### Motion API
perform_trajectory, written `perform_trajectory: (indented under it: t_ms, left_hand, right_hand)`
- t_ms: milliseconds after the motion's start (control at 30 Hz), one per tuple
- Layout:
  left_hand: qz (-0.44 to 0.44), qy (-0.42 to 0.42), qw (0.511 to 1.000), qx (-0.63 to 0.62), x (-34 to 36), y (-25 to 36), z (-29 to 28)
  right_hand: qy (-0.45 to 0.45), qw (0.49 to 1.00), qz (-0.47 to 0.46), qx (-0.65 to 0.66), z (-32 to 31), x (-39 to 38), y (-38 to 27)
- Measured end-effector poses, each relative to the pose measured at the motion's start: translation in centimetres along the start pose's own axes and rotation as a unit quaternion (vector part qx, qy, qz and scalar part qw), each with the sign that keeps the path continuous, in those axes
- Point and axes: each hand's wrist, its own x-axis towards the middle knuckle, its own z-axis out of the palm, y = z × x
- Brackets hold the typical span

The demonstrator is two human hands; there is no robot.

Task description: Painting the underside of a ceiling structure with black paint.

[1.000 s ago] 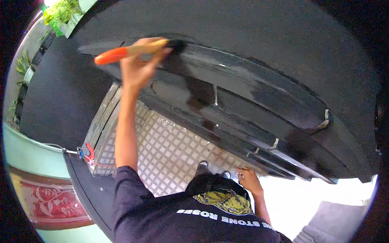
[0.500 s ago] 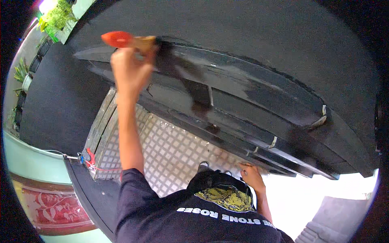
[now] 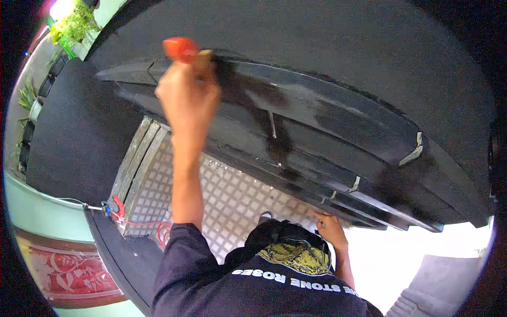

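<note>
My left hand (image 3: 191, 98), blurred by motion, is closed around a paintbrush with a red handle (image 3: 180, 48). Its bristle end is at the top black board (image 3: 248, 74), next to the dark wall. Darker, wet-looking patches spread over the boards right of the hand. Low on the right, my right hand (image 3: 331, 232) is by the edge of the lowest board (image 3: 338, 213). Its index finger stretches out and nothing shows in it; the other fingers are partly hidden.
Behind the boards rises a dark wall (image 3: 317, 31). Below lies a patterned tile floor (image 3: 227, 198). Weathered wooden planks (image 3: 138, 153) stand at left, near a red and blue clamp-like tool (image 3: 116, 207) and red cord (image 3: 163, 232). Potted plants (image 3: 76, 24) line the far left.
My left hand has moved right along the top board with the paintbrush, and the brush handle looks foreshortened. My right hand has barely moved.
</note>
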Motion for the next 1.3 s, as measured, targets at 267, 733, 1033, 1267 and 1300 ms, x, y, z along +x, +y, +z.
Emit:
perform_trajectory:
  t_ms: [267, 733, 1033, 1267, 1300]
  left_hand:
    - [-0.051, -0.032, 0.982, -0.181, -1.1, 4.8, 0.1]
    - [-0.051, -0.019, 0.972, -0.230, -1.3, 6.1, 0.6]
    - [0.050, -0.142, 0.914, -0.377, -6.0, 12.6, -2.2]
    - [0.096, -0.439, 0.789, -0.420, -13.3, 11.0, -1.9]
    - [0.099, -0.439, 0.786, -0.423, -14.0, 10.9, -2.1]
  right_hand:
    - [-0.019, 0.999, -0.023, -0.014, -0.4, 0.6, -3.0]
    - [-0.042, 0.999, -0.016, -0.009, -1.2, -0.4, -5.1]
    - [0.367, 0.906, -0.173, 0.123, -6.2, -2.1, -12.5]
    - [0.309, 0.919, -0.239, 0.047, -12.8, -4.6, -20.1]
    - [0.313, 0.919, -0.236, 0.046, -12.0, -4.3, -19.6]
